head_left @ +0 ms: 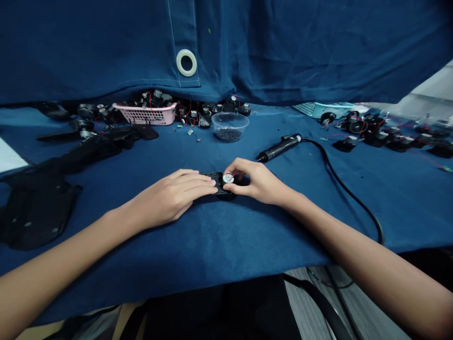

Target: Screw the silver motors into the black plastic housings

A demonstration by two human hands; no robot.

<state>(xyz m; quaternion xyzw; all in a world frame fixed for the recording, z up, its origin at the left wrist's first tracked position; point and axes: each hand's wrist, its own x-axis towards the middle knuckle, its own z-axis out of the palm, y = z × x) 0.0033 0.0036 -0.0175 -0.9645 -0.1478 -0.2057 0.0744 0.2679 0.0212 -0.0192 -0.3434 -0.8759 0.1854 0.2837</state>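
In the head view, a dark, flat plastic part [218, 183] lies on the blue cloth in front of me. My left hand [177, 192] rests over its left end, fingers pressed together on it. At the part's right end sits a small round component [228, 178] with a pale top and a red wire. My right hand [253, 182] grips this component between thumb and fingers. The lower side of the dark part is hidden.
A clear bowl [230, 126] of small dark pieces stands beyond the hands. A black corded screwdriver [280, 148] lies at right. Behind are a pink basket [146, 114], a light-blue basket [323, 110] and wired parts. Black plastic pieces [38, 208] lie left.
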